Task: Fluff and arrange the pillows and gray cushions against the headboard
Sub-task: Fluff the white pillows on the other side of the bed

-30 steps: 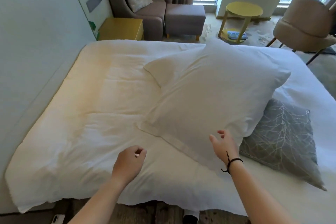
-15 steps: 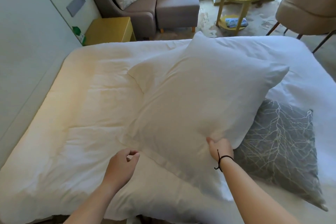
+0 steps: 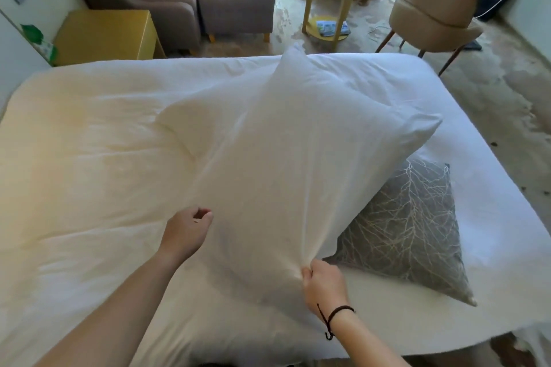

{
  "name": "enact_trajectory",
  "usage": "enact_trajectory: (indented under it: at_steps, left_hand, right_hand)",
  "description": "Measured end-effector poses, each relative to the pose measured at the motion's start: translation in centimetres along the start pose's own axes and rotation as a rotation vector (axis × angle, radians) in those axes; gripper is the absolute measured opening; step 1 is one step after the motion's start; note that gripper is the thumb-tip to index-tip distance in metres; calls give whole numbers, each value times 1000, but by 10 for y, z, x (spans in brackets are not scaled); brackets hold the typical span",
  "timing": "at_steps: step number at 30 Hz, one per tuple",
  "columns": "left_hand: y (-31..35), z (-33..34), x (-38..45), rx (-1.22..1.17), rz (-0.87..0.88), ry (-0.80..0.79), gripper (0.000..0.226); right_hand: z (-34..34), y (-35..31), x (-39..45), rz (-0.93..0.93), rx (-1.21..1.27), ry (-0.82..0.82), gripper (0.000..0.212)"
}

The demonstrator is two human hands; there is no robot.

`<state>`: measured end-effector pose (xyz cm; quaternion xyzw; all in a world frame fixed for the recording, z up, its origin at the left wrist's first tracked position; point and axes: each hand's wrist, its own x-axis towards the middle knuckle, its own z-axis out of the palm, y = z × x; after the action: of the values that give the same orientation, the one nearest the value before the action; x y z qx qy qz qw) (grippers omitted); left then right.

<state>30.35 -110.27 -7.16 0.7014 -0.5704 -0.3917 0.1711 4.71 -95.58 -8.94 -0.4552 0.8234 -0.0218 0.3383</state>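
At lower centre our right hand [image 3: 323, 280] pinches the white pillow's [image 3: 298, 164] near corner — its length runs up-frame — while our left hand [image 3: 187, 232], loosely curled and empty, hovers beside its left edge.

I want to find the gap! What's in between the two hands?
In the head view, the white pillow's near edge lies between them: the right hand pinches its fabric, the left hand reaches toward it.

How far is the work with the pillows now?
Nothing looks placed yet. In hand: the right hand pinches the top white pillow by its edge; the left hand is beside it. Left: the second white pillow underneath and the gray cushion lie mid-bed.
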Motion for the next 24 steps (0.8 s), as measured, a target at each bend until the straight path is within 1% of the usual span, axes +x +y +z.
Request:
enact_trajectory:
  at_steps: [2,4,6,8,10,12,14,15,17,20,24]
  left_hand:
    - [-1,-3,30,-12,8,-20,9]
    - [-6,-4,59,-20,3,-56,19]
    - [-14,-5,85,-5,-7,-96,31]
    - [-23,-6,109,12,-28,-145,40]
    - [-33,-5,130,16,-66,-191,46]
    - [-43,-3,146,10,-101,-224,45]
    - [-50,3,158,-1,-119,-244,41]
    - [-52,7,164,-7,-124,-251,41]
    - [-54,15,176,-16,-119,-272,47]
    - [-56,21,193,-12,-92,-289,68]
    - [-62,22,200,12,-146,-370,107]
  right_hand:
    - [18,-13,-20,26,-17,-60,38]
    - [28,-27,-30,86,-62,-116,36]
    - [24,-37,-29,160,-121,-148,28]
    - [10,-47,-24,185,-237,-139,22]
    - [-8,-59,-17,156,-368,-86,24]
    - [-28,-77,-6,95,-447,8,25]
    - [-45,-100,10,-1,-429,113,23]
    - [-53,-112,19,-69,-397,146,22]
    - [-63,-135,43,-215,-369,164,26]
    - [-68,-166,89,-406,-397,148,36]
    - [-64,-192,146,-555,-532,74,46]
